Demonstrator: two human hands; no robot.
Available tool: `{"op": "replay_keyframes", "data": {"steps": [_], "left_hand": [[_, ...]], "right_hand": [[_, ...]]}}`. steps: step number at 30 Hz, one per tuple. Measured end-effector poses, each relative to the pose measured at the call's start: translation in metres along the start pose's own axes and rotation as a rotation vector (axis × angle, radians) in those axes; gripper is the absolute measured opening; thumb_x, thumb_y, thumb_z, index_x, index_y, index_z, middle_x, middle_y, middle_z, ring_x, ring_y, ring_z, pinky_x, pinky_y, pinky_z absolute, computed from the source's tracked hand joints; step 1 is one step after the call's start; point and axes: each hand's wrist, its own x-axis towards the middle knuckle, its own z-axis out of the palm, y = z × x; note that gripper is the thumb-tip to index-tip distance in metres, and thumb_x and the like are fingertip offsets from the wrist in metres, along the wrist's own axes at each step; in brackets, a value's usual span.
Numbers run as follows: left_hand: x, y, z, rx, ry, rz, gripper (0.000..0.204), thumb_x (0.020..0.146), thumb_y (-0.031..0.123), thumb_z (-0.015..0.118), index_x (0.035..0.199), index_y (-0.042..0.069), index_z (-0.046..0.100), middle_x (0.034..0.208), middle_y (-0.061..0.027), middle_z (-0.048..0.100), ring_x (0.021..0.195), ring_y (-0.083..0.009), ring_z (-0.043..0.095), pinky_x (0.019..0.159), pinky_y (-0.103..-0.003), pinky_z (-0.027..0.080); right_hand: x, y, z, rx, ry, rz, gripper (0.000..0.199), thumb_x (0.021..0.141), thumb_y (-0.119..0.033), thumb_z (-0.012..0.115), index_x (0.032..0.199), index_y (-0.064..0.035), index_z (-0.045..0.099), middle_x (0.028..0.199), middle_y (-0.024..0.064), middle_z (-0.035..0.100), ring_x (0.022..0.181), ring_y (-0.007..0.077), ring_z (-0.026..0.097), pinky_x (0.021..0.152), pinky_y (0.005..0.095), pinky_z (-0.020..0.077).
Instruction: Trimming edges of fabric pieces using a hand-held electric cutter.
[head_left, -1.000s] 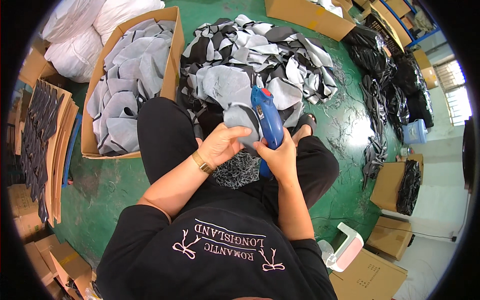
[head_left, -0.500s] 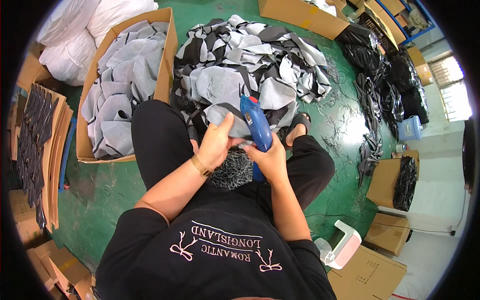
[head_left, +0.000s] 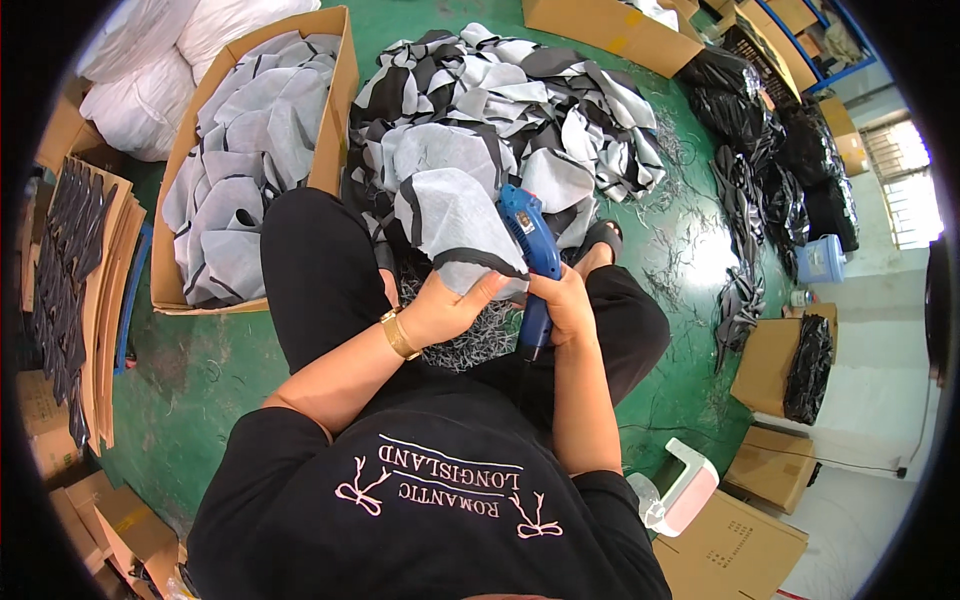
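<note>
My left hand [head_left: 449, 311] pinches the near edge of a light grey fabric piece [head_left: 455, 218] with black edging, thumb on top. The piece spreads out away from me over my lap. In my right hand [head_left: 567, 303] is a blue handheld electric cutter [head_left: 533, 236], my fingers wrapped round its body. Its head points away from me, beside the right edge of the fabric. A dark cord runs from its rear end towards my body. Thin grey and black trimmings [head_left: 472, 338] lie in a heap below my hands, between my legs.
A big pile of grey and black fabric pieces [head_left: 500, 110] lies on the green floor ahead. To its left stands a cardboard box [head_left: 338, 120] full of similar pieces. Black plastic bags [head_left: 805, 150] and a pale blue bucket [head_left: 821, 258] are at the right. A white-and-pink appliance [head_left: 690, 490] stands near my right elbow.
The fabric in my left hand has turned and opened out, showing more of its grey face. The cutter has shifted slightly right, and my right hand has moved right with it.
</note>
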Motion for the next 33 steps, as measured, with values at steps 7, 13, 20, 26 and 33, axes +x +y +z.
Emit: {"op": "replay_keyframes", "data": {"steps": [7, 13, 20, 26, 33], "left_hand": [[0.004, -0.016, -0.002, -0.907, 0.414, -0.608, 0.025, 0.096, 0.018, 0.053, 0.115, 0.001, 0.052, 0.106, -0.0085, 0.063, 0.096, -0.0229, 0.063, 0.081, -0.038, 0.054], [-0.012, -0.033, 0.022, -1.490, 0.102, -0.917, 0.029, 0.092, 0.029, 0.061, 0.108, 0.005, 0.058, 0.100, -0.0145, 0.066, 0.097, -0.0290, 0.064, 0.090, -0.045, 0.050], [0.003, -0.010, 0.018, -1.298, 0.129, -0.813, 0.033, 0.091, 0.029, 0.063, 0.115, 0.007, 0.056, 0.111, -0.0095, 0.063, 0.102, -0.0245, 0.062, 0.087, -0.039, 0.052], [0.012, -0.009, 0.003, -1.169, 0.216, -0.627, 0.030, 0.088, 0.018, 0.067, 0.113, 0.004, 0.057, 0.110, -0.0064, 0.063, 0.097, -0.0167, 0.062, 0.081, -0.033, 0.054], [0.029, 0.003, -0.019, -1.170, 0.223, -0.599, 0.025, 0.088, 0.014, 0.066, 0.111, 0.007, 0.060, 0.105, -0.0022, 0.064, 0.094, -0.0152, 0.063, 0.079, -0.032, 0.055]], "right_hand": [[-0.010, -0.023, 0.012, 0.199, 0.136, -0.164, 0.039, 0.068, -0.002, 0.072, 0.105, -0.0003, 0.057, 0.082, 0.0042, 0.056, 0.065, 0.0173, 0.059, 0.061, 0.0306, 0.0525], [-0.031, -0.030, 0.021, -0.063, 0.322, -0.329, 0.037, 0.070, -0.007, 0.071, 0.103, -0.0002, 0.058, 0.081, 0.0023, 0.057, 0.067, 0.0141, 0.056, 0.064, 0.0270, 0.0454], [-0.027, -0.017, 0.009, -0.002, 0.275, -0.408, 0.041, 0.072, 0.001, 0.068, 0.111, 0.0019, 0.054, 0.084, 0.0043, 0.055, 0.066, 0.0152, 0.058, 0.061, 0.0257, 0.0461], [-0.021, -0.029, 0.031, -0.040, 0.148, -0.402, 0.037, 0.071, 0.006, 0.066, 0.106, 0.0031, 0.051, 0.081, 0.0034, 0.049, 0.065, 0.0139, 0.059, 0.057, 0.0251, 0.0496], [-0.018, -0.028, 0.021, -0.244, 0.024, -0.331, 0.024, 0.073, 0.003, 0.065, 0.092, 0.0018, 0.049, 0.080, 0.0050, 0.048, 0.056, 0.0139, 0.057, 0.052, 0.0270, 0.0480]]}}
